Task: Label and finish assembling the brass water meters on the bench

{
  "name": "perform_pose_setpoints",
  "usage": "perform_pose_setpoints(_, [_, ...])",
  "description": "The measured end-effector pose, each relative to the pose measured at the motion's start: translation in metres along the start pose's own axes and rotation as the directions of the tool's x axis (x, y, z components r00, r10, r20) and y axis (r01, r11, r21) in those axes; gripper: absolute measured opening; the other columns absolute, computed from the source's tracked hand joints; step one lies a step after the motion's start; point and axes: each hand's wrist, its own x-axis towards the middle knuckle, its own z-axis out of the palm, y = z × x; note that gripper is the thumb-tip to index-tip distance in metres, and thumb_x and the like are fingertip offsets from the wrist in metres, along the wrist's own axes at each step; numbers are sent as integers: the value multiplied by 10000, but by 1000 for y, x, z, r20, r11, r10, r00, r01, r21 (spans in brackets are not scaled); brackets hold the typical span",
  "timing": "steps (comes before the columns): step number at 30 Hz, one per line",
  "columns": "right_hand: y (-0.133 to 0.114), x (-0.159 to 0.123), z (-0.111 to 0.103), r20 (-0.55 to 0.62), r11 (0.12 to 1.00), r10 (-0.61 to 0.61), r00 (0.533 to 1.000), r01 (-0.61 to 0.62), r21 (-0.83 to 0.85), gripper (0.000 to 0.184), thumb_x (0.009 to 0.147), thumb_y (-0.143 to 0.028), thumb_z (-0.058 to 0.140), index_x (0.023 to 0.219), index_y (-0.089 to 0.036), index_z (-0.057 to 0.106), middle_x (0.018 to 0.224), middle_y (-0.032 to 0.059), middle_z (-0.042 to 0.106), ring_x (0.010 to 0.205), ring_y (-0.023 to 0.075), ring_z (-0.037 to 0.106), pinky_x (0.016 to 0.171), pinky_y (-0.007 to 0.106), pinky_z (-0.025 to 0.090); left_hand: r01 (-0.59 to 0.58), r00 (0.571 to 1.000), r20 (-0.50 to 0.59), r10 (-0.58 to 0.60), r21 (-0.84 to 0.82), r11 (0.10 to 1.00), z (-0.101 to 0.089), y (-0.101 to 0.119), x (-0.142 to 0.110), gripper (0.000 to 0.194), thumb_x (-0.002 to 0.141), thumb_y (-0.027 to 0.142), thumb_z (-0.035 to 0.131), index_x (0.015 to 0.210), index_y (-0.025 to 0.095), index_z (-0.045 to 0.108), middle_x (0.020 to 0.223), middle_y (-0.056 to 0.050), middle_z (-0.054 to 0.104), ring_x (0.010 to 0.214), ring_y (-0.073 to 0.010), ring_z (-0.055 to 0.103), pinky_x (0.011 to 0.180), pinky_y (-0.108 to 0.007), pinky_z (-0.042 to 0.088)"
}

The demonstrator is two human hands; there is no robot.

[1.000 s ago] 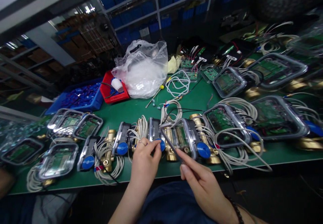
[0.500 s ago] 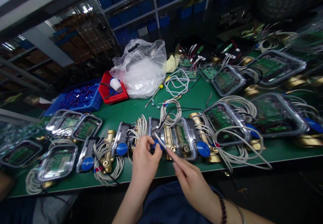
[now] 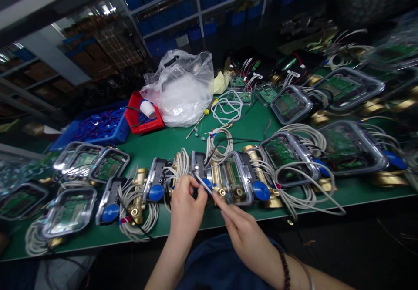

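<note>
My left hand [image 3: 185, 209] is closed in a pinch on the near end of a brass-bodied meter unit [image 3: 199, 170] with a blue cap, standing on edge at the front of the green bench. My right hand [image 3: 243, 233] grips a thin metal tool [image 3: 203, 183] whose tip meets my left fingertips at that meter. Just to the right lies a clear-lidded meter [image 3: 237, 177] with a green circuit board and a blue cap [image 3: 261, 190]. White coiled cables [image 3: 183, 164] run between the units.
More meters [image 3: 73, 207] line the bench left and right, with cable loops [image 3: 303, 194]. Behind stand a blue parts bin [image 3: 98, 126], a red tray [image 3: 143, 116], a clear plastic bag [image 3: 181, 87] and a yellow-handled screwdriver [image 3: 199, 122]. The bench edge [image 3: 326, 198] is close.
My right hand moved left and up, bringing the thin tool's tip to my left fingertips at the meter. The view drifted slightly.
</note>
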Motion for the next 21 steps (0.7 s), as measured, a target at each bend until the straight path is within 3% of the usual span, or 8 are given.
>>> perform_pose_setpoints(2, [1, 2, -1, 26, 999, 41, 999, -41, 1, 470, 931, -100, 329, 1383, -160, 440, 1047, 99, 658, 1021, 169, 625, 899, 270, 525, -7, 1000, -8, 7, 2, 1000, 1, 0, 0, 101, 730, 171, 485, 674, 218, 416, 598, 54, 386, 552, -135, 421, 553, -242, 337])
perform_pose_setpoints(4, [-2, 5, -4, -27, 999, 32, 999, -32, -4, 467, 937, -110, 333, 1390, -166, 431, 1058, 101, 653, 1047, 170, 611, 906, 272, 519, -8, 1000, -14, 8, 7, 1000, 1, 1, 0, 102, 733, 177, 489, 672, 217, 418, 599, 53, 388, 554, -136, 428, 552, -244, 339])
perform_pose_setpoints(7, [-10, 9, -10, -141, 1000, 6, 990, -8, -15, 466, 943, -122, 359, 1399, -194, 421, 957, 72, 662, 859, 143, 650, 862, 250, 534, -11, 1000, -26, 11, 6, 1000, 2, 1, 0, 83, 737, 182, 486, 678, 215, 438, 589, 54, 388, 548, -137, 436, 550, -245, 347])
perform_pose_setpoints(10, [-14, 8, -17, -201, 1000, 18, 979, -19, -4, 450, 944, -137, 393, 1382, -224, 449, 759, 20, 623, 596, 107, 591, 678, 186, 557, -11, 1000, -27, 11, -20, 1000, 1, -2, -2, 38, 757, 194, 481, 724, 210, 488, 590, 52, 406, 545, -137, 454, 548, -246, 371])
perform_pose_setpoints(12, [-14, 4, -21, -227, 1000, 30, 974, -29, 9, 446, 943, -143, 413, 1372, -255, 459, 703, -3, 586, 557, 95, 560, 592, 157, 534, -4, 1000, -14, 3, -43, 999, -2, -5, -4, 44, 781, 215, 488, 792, 206, 530, 608, 48, 436, 549, -137, 471, 545, -245, 391])
perform_pose_setpoints(15, [-9, -9, -28, -294, 999, 49, 954, -42, 32, 460, 939, -140, 436, 1376, -284, 443, 714, -13, 576, 577, 87, 563, 585, 161, 524, -20, 1000, -16, 19, -57, 998, -8, -9, -9, 74, 814, 238, 501, 846, 203, 558, 621, 43, 462, 539, -132, 486, 524, -237, 406])
perform_pose_setpoints(18, [-1, -22, -31, -384, 993, 110, 917, -90, 71, 456, 948, -144, 420, 1392, -250, 418, 735, -2, 588, 564, 94, 558, 576, 196, 530, -125, 990, -68, 124, -18, 992, -11, -5, -14, 63, 842, 212, 505, 835, 197, 566, 605, 44, 447, 531, -127, 481, 518, -228, 406])
perform_pose_setpoints(21, [4, -24, -32, -444, 994, 96, 891, -105, 5, 466, 943, -170, 451, 1404, -216, 397, 760, 13, 599, 541, 98, 542, 523, 199, 514, -328, 937, -108, 332, 51, 943, -4, 6, -19, 87, 864, 148, 496, 876, 183, 575, 621, 30, 471, 568, -133, 493, 571, -239, 419])
